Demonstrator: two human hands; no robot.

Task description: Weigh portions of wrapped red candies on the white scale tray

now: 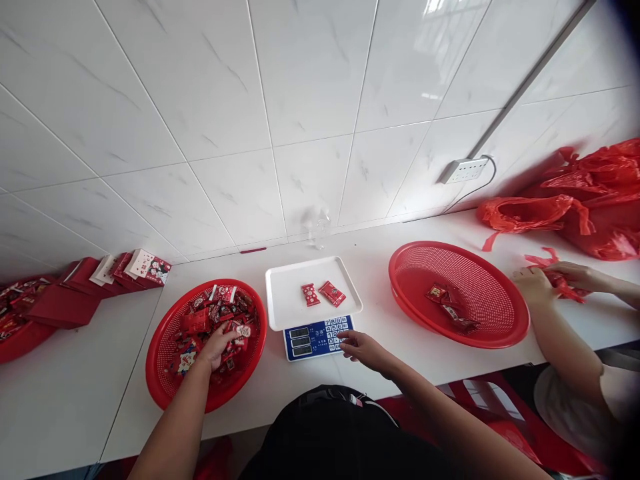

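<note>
My left hand (219,345) is down in the left red basket (165,380), fingers curled around some of the red candy packets (210,317) heaped there. My right hand (361,347) rests at the keypad of the blue scale (315,337), fingers stretched toward the buttons. On the scale's white tray (285,297) lie two red candy packets (323,294).
A second red basket (480,287) with a few packets stands to the right. Another person's hands (550,280) hold a red plastic strip at the far right, by a pile of red bags (590,207). Red boxes (90,283) are stacked at the left. A socket (463,170) hangs on the tiled wall.
</note>
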